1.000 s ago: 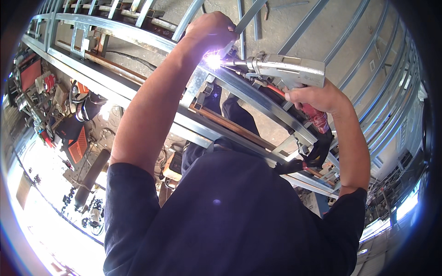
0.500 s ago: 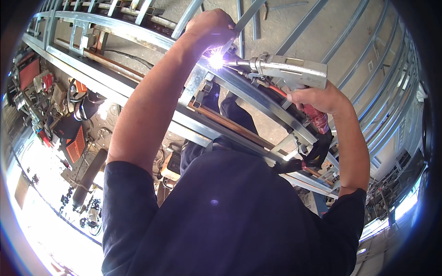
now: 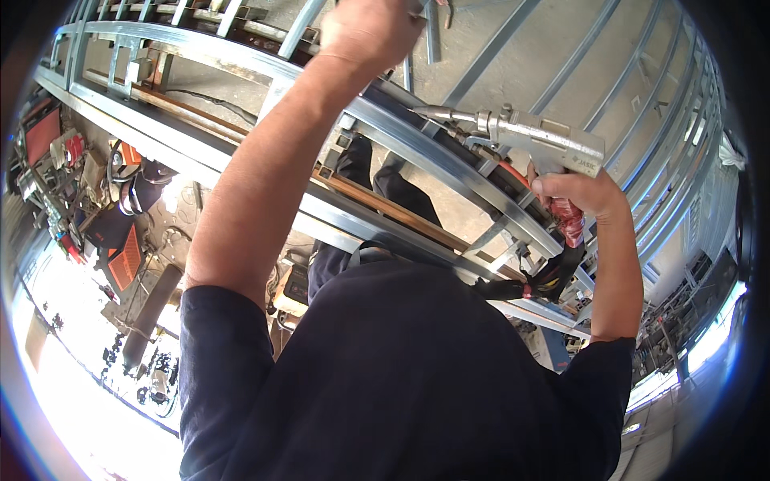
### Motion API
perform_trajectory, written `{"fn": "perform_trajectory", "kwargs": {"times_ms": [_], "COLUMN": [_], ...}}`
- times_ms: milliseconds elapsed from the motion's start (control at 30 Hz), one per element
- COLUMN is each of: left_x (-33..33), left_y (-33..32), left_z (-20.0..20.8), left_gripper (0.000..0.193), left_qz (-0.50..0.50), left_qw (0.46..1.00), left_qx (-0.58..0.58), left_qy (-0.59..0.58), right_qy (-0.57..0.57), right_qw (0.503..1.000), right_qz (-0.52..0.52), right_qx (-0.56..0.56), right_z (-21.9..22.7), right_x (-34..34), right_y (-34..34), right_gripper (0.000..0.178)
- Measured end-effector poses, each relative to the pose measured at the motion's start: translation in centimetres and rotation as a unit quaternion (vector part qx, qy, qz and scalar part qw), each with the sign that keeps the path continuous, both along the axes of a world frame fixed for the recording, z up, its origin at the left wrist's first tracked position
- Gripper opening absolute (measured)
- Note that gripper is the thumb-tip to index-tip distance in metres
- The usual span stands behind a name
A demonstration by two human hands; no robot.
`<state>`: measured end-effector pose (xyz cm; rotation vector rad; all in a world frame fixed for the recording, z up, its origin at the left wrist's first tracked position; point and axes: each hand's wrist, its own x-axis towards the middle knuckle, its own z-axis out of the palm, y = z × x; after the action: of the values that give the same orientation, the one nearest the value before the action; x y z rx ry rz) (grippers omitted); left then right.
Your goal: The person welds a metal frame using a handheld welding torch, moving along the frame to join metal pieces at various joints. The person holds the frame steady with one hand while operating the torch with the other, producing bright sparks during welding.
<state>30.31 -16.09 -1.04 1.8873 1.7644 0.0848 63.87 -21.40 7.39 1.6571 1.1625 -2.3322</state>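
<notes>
My right hand (image 3: 573,192) is wrapped round the grip of a silver welding gun (image 3: 553,140) with a red-wrapped handle and a dark cable bundle. The gun's narrow nozzle points left, over the metal frame, with no arc glowing at its tip. Beyond the frame's upper rail, my left hand (image 3: 369,32) is raised at the top edge, fingers curled and slightly blurred. A sliver of metal shows by its fingertips, but what it grips is mostly hidden. The galvanised steel frame (image 3: 449,172) runs diagonally beneath both forearms.
Parallel steel bars (image 3: 573,68) extend over the concrete floor at the upper right. A brown steel tube (image 3: 385,200) lies along the near rails. On the left floor are an orange-and-black machine (image 3: 124,256) and a dark cylinder (image 3: 152,309), among cables and tools.
The bright arc and sparks at the nozzle have gone out. The welding gun has moved right and slightly down, away from the joint. My left hand has moved upward.
</notes>
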Motion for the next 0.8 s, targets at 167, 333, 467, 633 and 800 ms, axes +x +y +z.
{"fn": "perform_trajectory", "kwargs": {"times_ms": [167,333,467,633,800], "left_x": [5.8,7.2,7.1,6.9,9.2], "left_y": [-2.1,-2.3,-2.0,-2.1,-1.8], "left_z": [-2.0,-1.3,-1.6,-2.0,-1.7], "left_gripper": [0.039,0.039,0.039,0.043,0.05], "left_qz": [-0.053,-0.026,-0.011,-0.003,-0.029], "left_qw": [0.986,0.981,0.978,0.978,0.971], "left_qx": [-0.144,-0.191,-0.206,-0.202,-0.234], "left_qy": [-0.068,-0.03,-0.038,-0.045,0.04], "right_qy": [0.011,-0.018,-0.007,-0.004,0.014], "right_qw": [1.0,0.999,0.998,0.999,1.0], "right_qz": [0.008,0.034,0.052,0.048,0.024], "right_qx": [-0.008,-0.005,-0.018,-0.006,0.011], "right_z": [-0.3,-0.7,-1.8,-1.7,-1.6], "right_x": [2.1,2.2,2.9,3.1,3.6], "right_y": [-1.6,-1.7,-1.8,-2.1,-1.7], "right_gripper": [0.045,0.047,0.049,0.05,0.05]}}
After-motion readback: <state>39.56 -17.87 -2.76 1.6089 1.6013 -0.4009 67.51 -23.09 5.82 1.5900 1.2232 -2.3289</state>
